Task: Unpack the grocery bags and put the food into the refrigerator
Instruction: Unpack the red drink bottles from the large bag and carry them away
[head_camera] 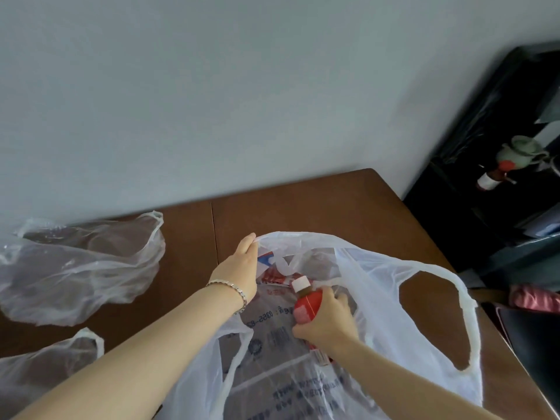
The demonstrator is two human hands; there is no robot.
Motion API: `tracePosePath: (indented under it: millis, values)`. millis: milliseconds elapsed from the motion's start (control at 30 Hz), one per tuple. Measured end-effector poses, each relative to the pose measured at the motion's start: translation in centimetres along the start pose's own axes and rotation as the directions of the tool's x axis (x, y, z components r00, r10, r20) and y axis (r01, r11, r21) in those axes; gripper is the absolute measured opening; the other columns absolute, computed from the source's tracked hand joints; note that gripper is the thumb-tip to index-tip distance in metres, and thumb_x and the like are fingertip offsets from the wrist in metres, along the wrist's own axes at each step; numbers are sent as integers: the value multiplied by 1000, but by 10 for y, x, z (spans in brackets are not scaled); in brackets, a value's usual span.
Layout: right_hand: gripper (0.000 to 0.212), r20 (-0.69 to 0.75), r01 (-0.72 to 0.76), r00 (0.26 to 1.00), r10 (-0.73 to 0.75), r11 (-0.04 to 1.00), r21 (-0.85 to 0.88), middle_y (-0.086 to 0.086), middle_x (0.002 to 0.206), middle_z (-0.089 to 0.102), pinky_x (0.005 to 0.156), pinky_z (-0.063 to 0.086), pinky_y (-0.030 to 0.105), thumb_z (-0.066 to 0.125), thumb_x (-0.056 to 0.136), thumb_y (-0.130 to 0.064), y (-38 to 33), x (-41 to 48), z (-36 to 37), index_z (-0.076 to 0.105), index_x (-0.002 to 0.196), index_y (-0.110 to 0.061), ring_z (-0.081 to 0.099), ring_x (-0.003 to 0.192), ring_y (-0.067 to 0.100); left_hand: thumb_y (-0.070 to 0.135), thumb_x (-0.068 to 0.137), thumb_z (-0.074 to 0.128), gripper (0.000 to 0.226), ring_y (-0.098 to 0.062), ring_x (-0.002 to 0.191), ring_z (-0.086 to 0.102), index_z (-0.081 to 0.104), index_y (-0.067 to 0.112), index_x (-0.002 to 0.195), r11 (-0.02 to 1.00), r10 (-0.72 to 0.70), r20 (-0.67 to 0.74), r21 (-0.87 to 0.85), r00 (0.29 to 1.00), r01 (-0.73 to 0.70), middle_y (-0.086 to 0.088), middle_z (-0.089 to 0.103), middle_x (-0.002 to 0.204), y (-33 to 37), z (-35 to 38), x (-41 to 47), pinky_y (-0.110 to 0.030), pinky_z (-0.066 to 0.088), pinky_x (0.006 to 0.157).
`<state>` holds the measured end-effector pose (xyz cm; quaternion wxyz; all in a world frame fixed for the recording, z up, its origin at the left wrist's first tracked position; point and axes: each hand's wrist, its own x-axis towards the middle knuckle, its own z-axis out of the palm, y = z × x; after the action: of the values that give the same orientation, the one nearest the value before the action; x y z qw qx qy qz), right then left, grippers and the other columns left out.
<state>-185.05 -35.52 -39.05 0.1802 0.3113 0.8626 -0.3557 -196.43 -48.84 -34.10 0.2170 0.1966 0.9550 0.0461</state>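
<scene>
A white printed grocery bag (378,286) lies open on the brown table (333,207). My left hand (239,265), with a bracelet on the wrist, pinches the bag's far rim and holds the mouth open. My right hand (328,319) is inside the bag, wrapped around a red-labelled bottle with a white cap (306,303), which points up and away from me. More red and blue packaging (271,268) shows through the plastic behind the bottle.
Two crumpled clear bags lie at the left, one further back (78,268) and one near the front edge (45,374). A dark shelf (485,177) with a teapot and a small bottle stands at the right. A black object (530,344) sits at the table's right edge.
</scene>
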Motion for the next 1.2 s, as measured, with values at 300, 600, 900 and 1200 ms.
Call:
tracePosePath:
  millis: [300,600,900,1200]
  values:
    - [60,-170,285,958,-231,833,474,-13,106,55,62,45,11,83,63,-16,19,-104,-97,42,98,-43,57,95,5,11,88,46,48,-26,141,17,43,20,135,960,28,64,278,998,-45,-1,4,158,47,-36,-32,-40,17,115]
    - [63,-612,413,766,-198,881,232,-19,108,48,75,42,9,84,61,-32,130,-249,-231,39,102,-45,52,98,1,18,93,40,32,-22,116,51,55,22,121,818,539,-17,251,842,-518,0,51,130,264,-66,-134,-30,41,92]
    - [65,-838,114,539,78,980,165,-11,107,40,77,44,14,84,63,-31,355,-479,-286,43,113,-33,47,98,10,22,92,42,28,-22,109,57,60,24,113,497,837,115,252,536,-830,1,60,120,514,20,-368,-29,45,88]
    - [70,-877,-220,184,443,889,402,-1,109,46,85,47,28,84,60,-28,564,-771,-281,45,118,-24,52,95,17,22,88,47,24,-21,105,60,65,21,105,78,967,231,118,104,-990,0,64,115,727,146,-649,-28,48,89]
